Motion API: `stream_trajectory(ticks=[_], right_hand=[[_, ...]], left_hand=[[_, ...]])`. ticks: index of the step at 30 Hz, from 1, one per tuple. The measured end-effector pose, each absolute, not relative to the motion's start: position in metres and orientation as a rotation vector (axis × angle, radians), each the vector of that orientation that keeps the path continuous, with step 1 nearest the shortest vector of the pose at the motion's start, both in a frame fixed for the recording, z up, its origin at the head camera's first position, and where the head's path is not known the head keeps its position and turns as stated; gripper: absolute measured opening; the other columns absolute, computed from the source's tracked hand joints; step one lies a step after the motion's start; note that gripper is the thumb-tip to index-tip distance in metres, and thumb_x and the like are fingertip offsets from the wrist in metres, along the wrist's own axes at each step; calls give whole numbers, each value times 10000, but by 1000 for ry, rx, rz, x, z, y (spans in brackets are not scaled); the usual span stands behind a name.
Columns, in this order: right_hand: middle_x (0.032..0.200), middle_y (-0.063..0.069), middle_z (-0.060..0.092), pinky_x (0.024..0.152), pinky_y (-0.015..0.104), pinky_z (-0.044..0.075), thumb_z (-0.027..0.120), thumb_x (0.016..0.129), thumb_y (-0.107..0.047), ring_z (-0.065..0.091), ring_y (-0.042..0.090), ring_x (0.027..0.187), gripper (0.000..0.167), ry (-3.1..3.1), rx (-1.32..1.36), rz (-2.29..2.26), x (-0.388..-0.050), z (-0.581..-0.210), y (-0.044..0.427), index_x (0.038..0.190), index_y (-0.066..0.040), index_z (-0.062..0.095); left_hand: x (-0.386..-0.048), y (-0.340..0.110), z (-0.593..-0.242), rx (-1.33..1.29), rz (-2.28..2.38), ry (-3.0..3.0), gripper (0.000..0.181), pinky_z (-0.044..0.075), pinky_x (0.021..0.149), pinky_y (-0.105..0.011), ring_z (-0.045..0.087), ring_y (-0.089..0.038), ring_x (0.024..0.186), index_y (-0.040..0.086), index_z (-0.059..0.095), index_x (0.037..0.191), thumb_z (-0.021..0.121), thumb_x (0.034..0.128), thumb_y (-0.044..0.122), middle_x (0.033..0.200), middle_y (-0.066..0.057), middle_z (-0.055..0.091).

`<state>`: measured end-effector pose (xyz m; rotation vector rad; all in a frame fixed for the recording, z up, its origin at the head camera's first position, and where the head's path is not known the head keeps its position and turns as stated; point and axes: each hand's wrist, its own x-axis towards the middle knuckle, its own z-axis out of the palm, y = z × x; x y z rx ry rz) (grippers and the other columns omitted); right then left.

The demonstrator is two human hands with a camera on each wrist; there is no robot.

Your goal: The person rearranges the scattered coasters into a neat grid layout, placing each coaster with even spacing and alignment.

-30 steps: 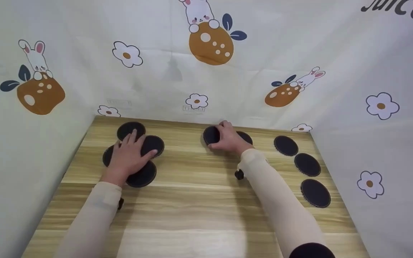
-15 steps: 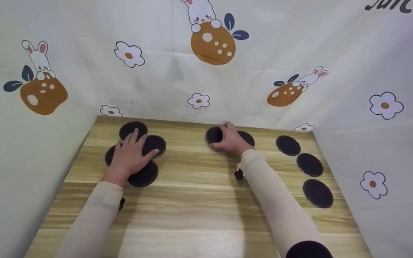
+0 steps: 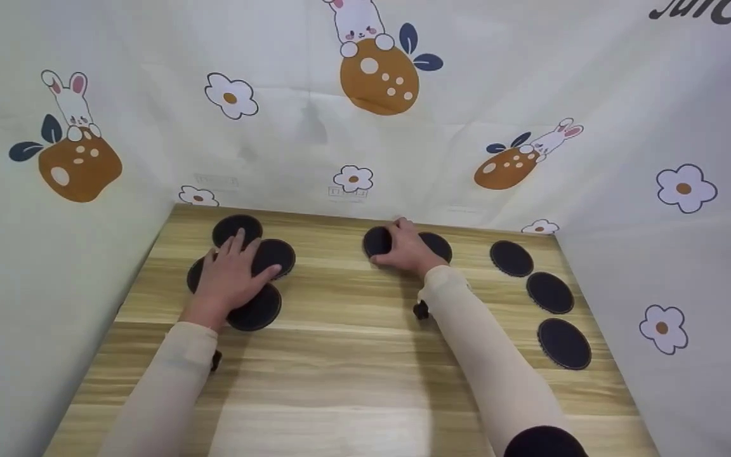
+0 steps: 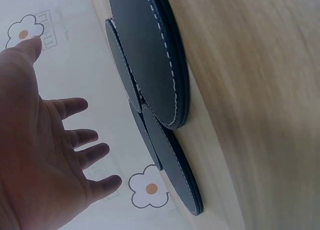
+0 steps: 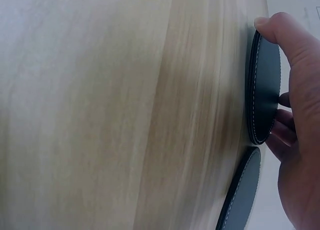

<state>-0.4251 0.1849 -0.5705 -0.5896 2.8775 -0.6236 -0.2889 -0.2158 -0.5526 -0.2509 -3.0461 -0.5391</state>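
Observation:
Round black coasters with pale edge stitching lie on the wooden table. My right hand point(image 3: 408, 246) grips one coaster point(image 3: 375, 244) near the table's back edge; in the right wrist view the thumb and fingers span this coaster point(image 5: 266, 87). Just right of it, another coaster point(image 3: 438, 247) is partly hidden by the hand. At the left, my left hand point(image 3: 229, 270) is spread over a cluster of several coasters point(image 3: 257, 310). From the left wrist, that hand point(image 4: 45, 140) looks raised apart from the coasters point(image 4: 150, 55), its fingers extended and holding nothing.
Three more coasters point(image 3: 551, 292) form a line along the table's right side. A pale cloth point(image 3: 276, 146) printed with rabbits, fruit and flowers encloses the back and both sides of the table point(image 3: 334, 355).
The scene has shifted slightly rightward in the head view. Both hands keep nearly the same place, with the right hand still on its coaster.

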Motion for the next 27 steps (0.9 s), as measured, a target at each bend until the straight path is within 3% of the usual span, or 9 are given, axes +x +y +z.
stream_trajectory(ticks=[13, 27], right_hand=[[1553, 192, 433, 1209, 441, 444, 864, 890, -521, 461, 320, 1394, 976, 2878, -531, -606, -423, -572, 187, 1601, 45, 508], [1649, 202, 373, 1264, 460, 401, 821, 913, -604, 435, 342, 1507, 999, 2887, -490, -611, -425, -580, 188, 1620, 21, 492]], left_hand=[[-288, -216, -553, -245, -538, -3047, 931, 188, 1247, -811, 252, -576, 1606, 43, 389, 1710, 464, 1088, 731, 1779, -335, 187], [-288, -215, -554, -243, -547, -3052, 934, 181, 1246, -815, 244, -576, 1608, 43, 382, 1712, 457, 1090, 735, 1783, -330, 181]])
